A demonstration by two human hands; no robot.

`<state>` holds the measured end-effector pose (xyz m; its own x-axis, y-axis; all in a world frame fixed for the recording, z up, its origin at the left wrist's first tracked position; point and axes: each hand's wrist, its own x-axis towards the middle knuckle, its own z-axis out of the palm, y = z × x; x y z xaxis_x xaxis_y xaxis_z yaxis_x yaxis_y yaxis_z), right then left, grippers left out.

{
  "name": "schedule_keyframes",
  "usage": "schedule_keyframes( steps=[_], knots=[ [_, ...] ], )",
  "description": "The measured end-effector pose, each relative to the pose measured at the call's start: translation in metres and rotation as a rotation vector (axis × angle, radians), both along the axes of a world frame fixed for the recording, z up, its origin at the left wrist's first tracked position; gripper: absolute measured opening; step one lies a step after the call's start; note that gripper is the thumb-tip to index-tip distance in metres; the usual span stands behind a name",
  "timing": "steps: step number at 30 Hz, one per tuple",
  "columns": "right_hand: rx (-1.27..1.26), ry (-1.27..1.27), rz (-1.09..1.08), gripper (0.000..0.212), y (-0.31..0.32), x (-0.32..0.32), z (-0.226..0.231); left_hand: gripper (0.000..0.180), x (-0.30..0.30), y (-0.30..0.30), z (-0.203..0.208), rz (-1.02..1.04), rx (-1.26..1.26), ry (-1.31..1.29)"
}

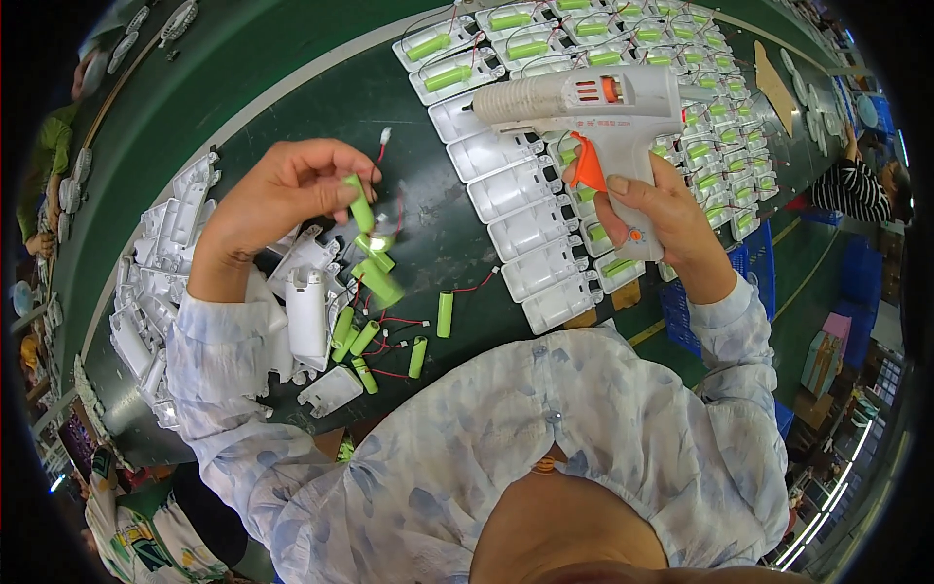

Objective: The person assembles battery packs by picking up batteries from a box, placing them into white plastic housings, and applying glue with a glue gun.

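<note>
Pinched between the thumb and fingers of my left hand is a green cylindrical battery with thin wires and a small white connector. Just below it, more green batteries look smeared by motion. My right hand grips the handle of a white hot glue gun, its nozzle pointing left. The orange trigger lies by my fingers. Under and beside the gun, empty white plastic shells stand in a column; rows of similar shells behind hold green batteries.
Loose wired batteries lie near me on the dark green table. A heap of white plastic housings covers the left side. Blue crates stand beyond the right edge. Other people are around, one in a striped top at right.
</note>
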<state>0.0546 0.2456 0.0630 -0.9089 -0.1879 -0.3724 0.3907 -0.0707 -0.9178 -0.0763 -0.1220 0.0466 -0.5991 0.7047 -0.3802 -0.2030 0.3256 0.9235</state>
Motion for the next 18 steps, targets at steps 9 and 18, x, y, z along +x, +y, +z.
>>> schedule_keyframes(
  steps=[9, 18],
  knots=[
    [-0.012, -0.016, -0.016, 0.026, 0.0, 0.003, -0.003, 0.014, 0.0, 0.01, -0.005, 0.283, 0.035, 0.274],
    [-0.039, 0.006, -0.004, 0.026, -0.001, 0.001, -0.006, 0.015, -0.015, 0.001, -0.014, 0.344, 0.043, 0.299]
  ],
)
